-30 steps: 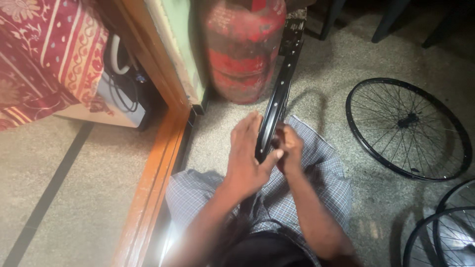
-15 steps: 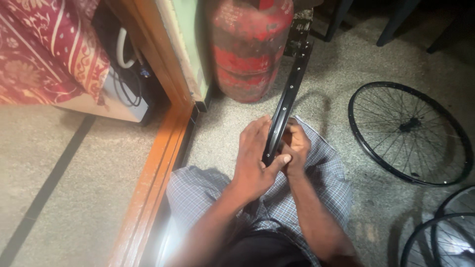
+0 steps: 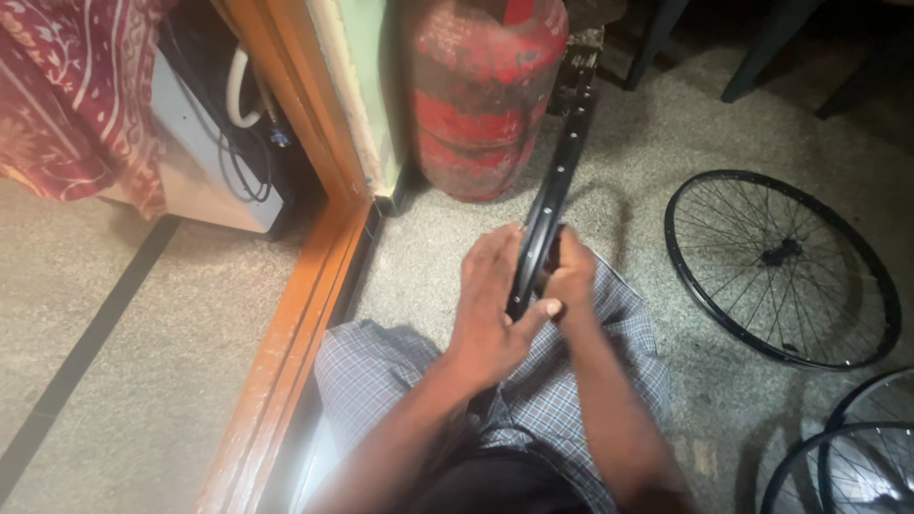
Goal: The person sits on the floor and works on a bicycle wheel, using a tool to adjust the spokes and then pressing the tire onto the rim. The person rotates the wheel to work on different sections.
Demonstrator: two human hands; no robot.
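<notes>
Both hands grip one bare black bicycle rim (image 3: 557, 195), stood on edge over the checked-cloth lap (image 3: 571, 381): left hand (image 3: 490, 309) wraps its near side, right hand (image 3: 569, 276) closes on the far side, steadying it upright. Its top leans by a red gas cylinder (image 3: 481, 90). One spoked wheel (image 3: 781, 266) lies flat on the floor, well apart.

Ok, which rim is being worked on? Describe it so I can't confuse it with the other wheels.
Start at the red gas cylinder by the wooden door frame. A bare black rim runs from beside it down into the person's lap, gripped by the left hand and right hand. Unlike the spoked wheel lying flat on the floor to the right, it has empty spoke holes and no hub.
</notes>
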